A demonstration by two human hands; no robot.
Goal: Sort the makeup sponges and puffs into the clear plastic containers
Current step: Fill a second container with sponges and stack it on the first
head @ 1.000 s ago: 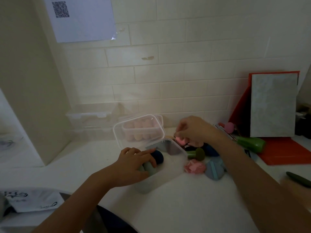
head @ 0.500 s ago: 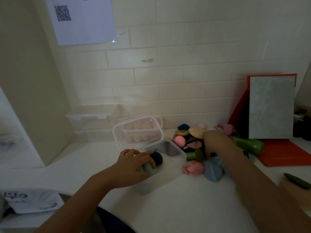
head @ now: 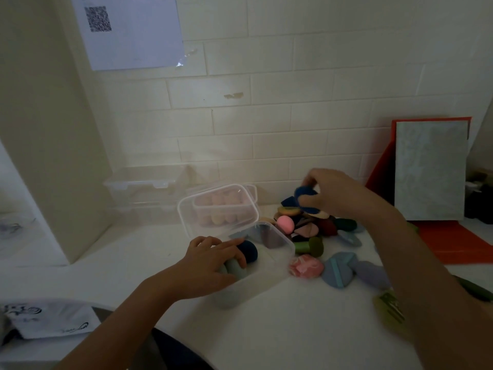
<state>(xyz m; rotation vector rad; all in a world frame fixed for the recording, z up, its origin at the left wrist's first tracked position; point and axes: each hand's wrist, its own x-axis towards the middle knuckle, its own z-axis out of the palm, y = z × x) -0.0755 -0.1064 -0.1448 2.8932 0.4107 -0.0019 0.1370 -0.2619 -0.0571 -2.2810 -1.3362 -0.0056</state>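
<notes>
The left hand (head: 210, 265) lies inside the open clear box (head: 286, 247), near the front middle of the counter (head: 266, 329). Its fingers are spread fairly flat over the pale green sponges (head: 236, 269), with the forefinger touching a dark blue sponge (head: 249, 251); it presses on them and grips nothing. The right hand (head: 333, 193) is raised over the pile (head: 306, 231) near the back edge, by the wall. It pinches a navy sponge (head: 305, 193) between thumb and curled fingers, though motion blur hides exactly how the fingers sit. The likely next step is to carry that sponge to the open box, and several things could go wrong. The pinch looks light, so the soft sponge could slip and drop back into the pile or onto the counter. The left hand covers much of the box opening, so the sponge may land on knuckles or the rim and bounce out. If the pressing hand lifts suddenly, the squeezed sponges may spring up and spill. The right forearm passes just above the pink puff (head: 306, 267) and blue puff (head: 338, 271), and a low sweep could drag them toward the front edge. The box lid (head: 184, 222), tipped up behind, could be knocked shut.
</notes>
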